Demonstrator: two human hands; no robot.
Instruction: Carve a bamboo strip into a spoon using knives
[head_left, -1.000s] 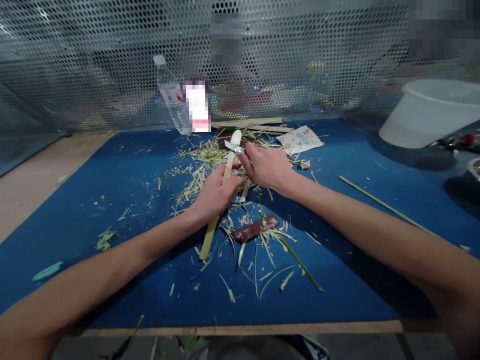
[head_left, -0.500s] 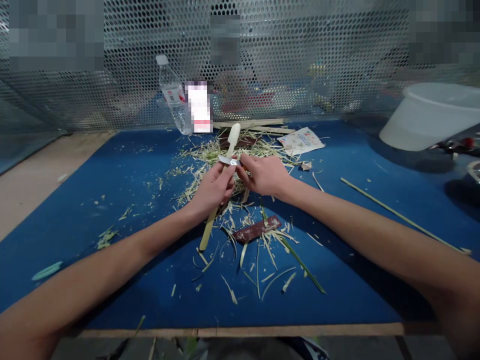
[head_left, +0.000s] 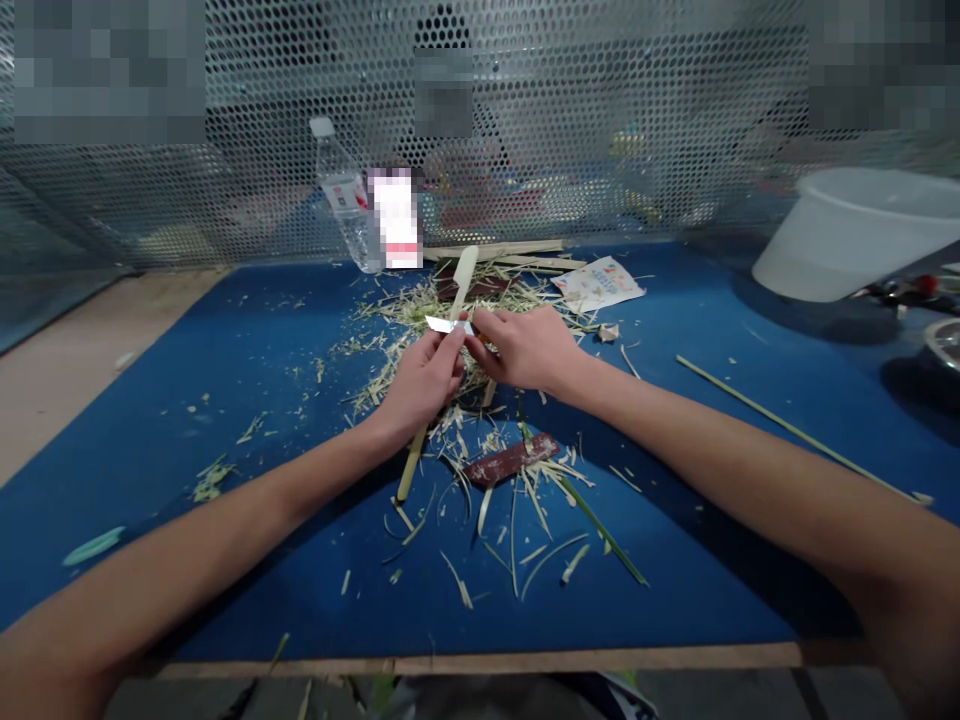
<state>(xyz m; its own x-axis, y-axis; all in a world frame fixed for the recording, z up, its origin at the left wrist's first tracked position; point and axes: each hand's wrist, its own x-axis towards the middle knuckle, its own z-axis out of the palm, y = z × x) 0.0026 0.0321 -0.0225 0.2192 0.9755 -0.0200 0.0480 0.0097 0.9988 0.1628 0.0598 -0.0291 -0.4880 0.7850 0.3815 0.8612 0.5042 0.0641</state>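
My left hand (head_left: 429,380) is closed around a pale bamboo strip (head_left: 466,268) with a wide, rounded far end and a narrow tail that comes out below the palm. My right hand (head_left: 525,348) grips a knife, its handle mostly hidden by the fingers. The knife's bright blade (head_left: 444,325) lies across the strip just below the wide end, close to my left thumb. Beneath both hands spreads a heap of thin shavings (head_left: 405,310). Nearer to me lies a dark red, dusty flat piece (head_left: 511,460) among loose slivers.
A clear bottle (head_left: 345,195) and a lit phone (head_left: 397,218) lean on the perforated metal screen (head_left: 570,140). A printed paper packet (head_left: 600,284) lies right of the heap. A white bucket (head_left: 832,240) stands at the far right, and a long thin strip (head_left: 787,422) lies on the blue mat (head_left: 285,570).
The blade has tilted and slid slightly left across the bamboo strip, showing its flat more brightly. Both hands keep nearly the same place; the whole view has shifted a little.
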